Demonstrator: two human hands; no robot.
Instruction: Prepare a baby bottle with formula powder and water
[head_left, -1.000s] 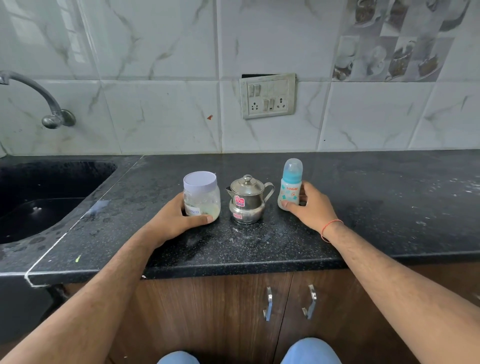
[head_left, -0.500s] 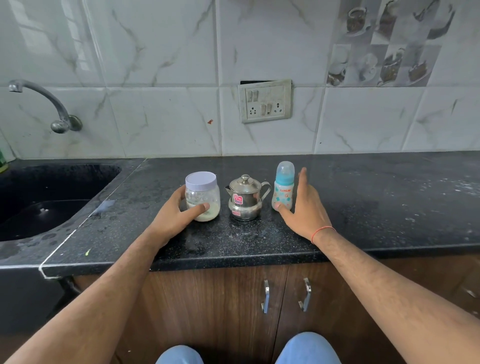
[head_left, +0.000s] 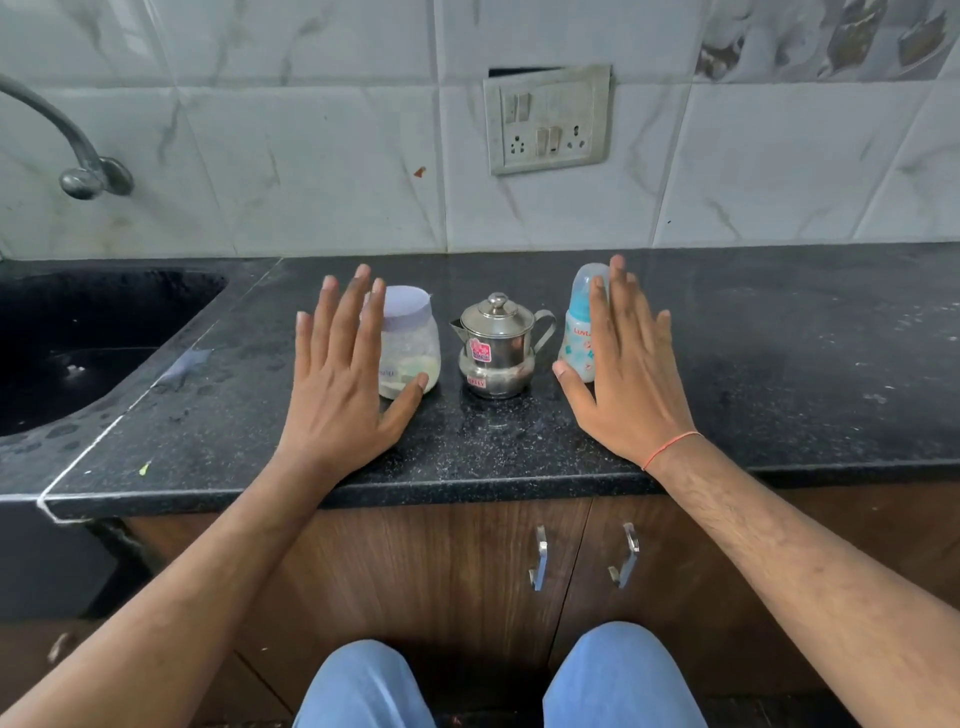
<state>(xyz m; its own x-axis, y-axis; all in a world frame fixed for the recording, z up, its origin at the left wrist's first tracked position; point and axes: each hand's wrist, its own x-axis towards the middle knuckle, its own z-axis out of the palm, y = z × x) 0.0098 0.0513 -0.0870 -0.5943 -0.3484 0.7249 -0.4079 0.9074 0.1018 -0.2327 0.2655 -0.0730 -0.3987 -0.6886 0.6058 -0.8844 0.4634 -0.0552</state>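
Three items stand in a row on the black counter (head_left: 779, 364). A clear plastic jar (head_left: 413, 343) with a pale lid holds a little formula powder at its bottom. To its right is a small steel kettle (head_left: 496, 348) with a lid and a red sticker, then a blue-capped baby bottle (head_left: 581, 327). My left hand (head_left: 343, 374) is raised flat with fingers spread, covering the jar's left side and holding nothing. My right hand (head_left: 631, 369) is likewise spread flat, in front of the bottle's right side and holding nothing.
A dark sink (head_left: 78, 343) with a curved tap (head_left: 78, 156) lies at the left. A switch and socket plate (head_left: 548, 119) sits on the tiled wall behind. Wooden cabinet doors with metal handles (head_left: 540, 558) are below the counter edge.
Both hands have let go: the left released the jar and the right released the bottle. They now hover with fingers spread. The camera has moved closer and tilted down.
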